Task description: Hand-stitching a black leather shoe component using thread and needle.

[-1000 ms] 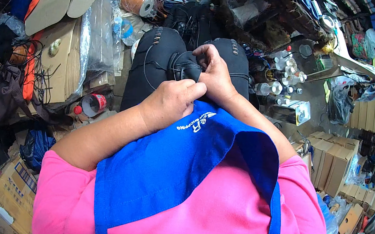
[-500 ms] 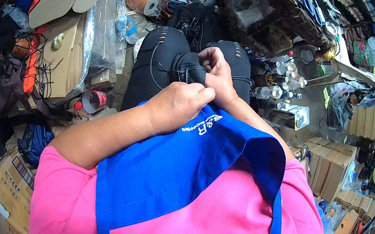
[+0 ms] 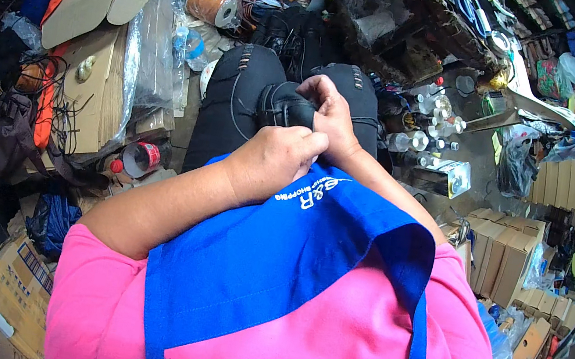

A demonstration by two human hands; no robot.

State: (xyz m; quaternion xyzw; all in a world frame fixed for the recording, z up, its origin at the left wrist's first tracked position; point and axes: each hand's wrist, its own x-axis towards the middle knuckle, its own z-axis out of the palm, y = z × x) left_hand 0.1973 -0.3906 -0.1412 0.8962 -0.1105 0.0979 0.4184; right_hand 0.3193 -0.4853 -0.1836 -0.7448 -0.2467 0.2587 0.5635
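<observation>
On my lap lies a black leather shoe [image 3: 285,107] with thin dark cord across it; its lower end is hidden by my hands. My right hand [image 3: 334,117] is closed round the shoe's right end, fingers curled over it. Just below, my left hand [image 3: 276,157] is closed in a pinch against the right wrist area, and whatever its fingertips grip is too small to make out. A thin black cord [image 3: 237,120] loops over my left thigh beside the shoe. A blue apron [image 3: 244,270] spreads beneath my forearms.
At left stand cardboard sheets [image 3: 94,102], a plastic bottle [image 3: 142,158] and an orange spool [image 3: 213,5]. Several clear bottles [image 3: 420,140] stand right of my knees. Stacked cardboard boxes [image 3: 503,256] are farther right. More black shoes [image 3: 290,39] lie beyond my knees.
The shoe has tilted slightly and sits a little farther left in my hands. Both hands keep nearly the same place and grip.
</observation>
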